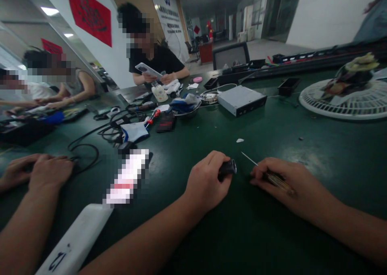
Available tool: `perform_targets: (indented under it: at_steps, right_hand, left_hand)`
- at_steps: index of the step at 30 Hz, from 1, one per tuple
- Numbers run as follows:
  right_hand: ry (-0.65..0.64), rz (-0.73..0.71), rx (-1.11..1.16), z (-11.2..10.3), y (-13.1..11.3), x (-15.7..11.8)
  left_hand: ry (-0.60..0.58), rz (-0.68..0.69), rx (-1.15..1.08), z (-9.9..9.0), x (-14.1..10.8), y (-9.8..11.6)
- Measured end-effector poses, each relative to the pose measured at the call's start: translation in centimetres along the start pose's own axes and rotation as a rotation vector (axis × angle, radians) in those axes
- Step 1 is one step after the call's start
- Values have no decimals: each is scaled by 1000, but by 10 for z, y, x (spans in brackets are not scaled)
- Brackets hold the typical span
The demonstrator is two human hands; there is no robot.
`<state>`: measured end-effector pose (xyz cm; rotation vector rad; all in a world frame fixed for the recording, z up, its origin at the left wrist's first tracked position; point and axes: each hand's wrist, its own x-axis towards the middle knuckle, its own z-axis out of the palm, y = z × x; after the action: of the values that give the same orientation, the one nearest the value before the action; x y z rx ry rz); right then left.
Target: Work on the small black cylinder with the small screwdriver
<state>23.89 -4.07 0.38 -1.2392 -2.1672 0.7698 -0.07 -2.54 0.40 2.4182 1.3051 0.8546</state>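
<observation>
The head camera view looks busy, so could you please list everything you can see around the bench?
workbench: one, dark green, filling the lower view
metal box: one, silver, middle of bench
fan guard: one, white, far right
black tray: one, black, beyond metal box
bowl of cloth: one, steel and blue, left of metal box
cable: several, black, left of bench
white strip: one, white, lower left
red banners: two, red, left wall
seated people: three, dark and pale tops, far side and left
co-worker's hand: one, lower left
thin metal tool: one, silver, in right hand
black cylinder: one, black, in left hand
left hand: one, centre
right hand: one, right
</observation>
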Motion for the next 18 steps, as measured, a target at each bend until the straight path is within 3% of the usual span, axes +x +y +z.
perform_targets:
  at_steps: [5,12,18]
  right_hand:
    - [-19,-115,40,-1,-4,-1]
    - [-52,-130,44,0,-2,-2]
    - [133,76,-124,0,-8,-3]
  left_hand:
    - [-21,52,-1,-1,0,1]
    - [-38,67,14,0,1,1]
    - [-34,65,14,0,0,1]
